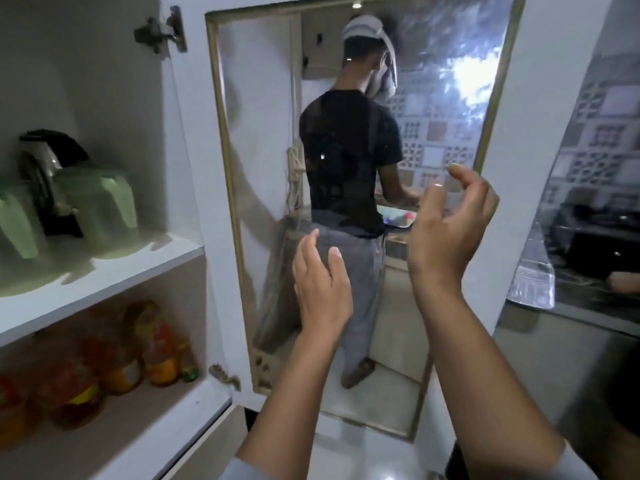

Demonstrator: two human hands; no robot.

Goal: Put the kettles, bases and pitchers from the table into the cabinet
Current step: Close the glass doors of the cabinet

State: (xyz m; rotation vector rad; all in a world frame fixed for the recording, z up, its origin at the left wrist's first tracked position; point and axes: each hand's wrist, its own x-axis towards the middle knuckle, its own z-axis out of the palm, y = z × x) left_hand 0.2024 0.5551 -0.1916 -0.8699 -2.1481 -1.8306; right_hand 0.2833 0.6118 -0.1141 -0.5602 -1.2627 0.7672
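Note:
On the white upper shelf [114, 271] of the open cabinet stand two pale green pitchers [100, 209] [17, 223] and, behind them, a steel kettle [45, 161] with a black handle on a black base [64, 230]. Both of my hands are raised in front of the open cabinet door [349, 216], which has a glass panel. My left hand [320, 282] has straight fingers and holds nothing. My right hand [450, 230] is higher, with loosely curled fingers, also holding nothing. Neither hand touches the shelf items.
The lower shelf holds several bottles of oil [114, 355]. Through the glass panel a person [349, 174] in a black shirt stands with their back to me at a counter. A dark counter [588, 258] and a patterned tiled wall lie to the right.

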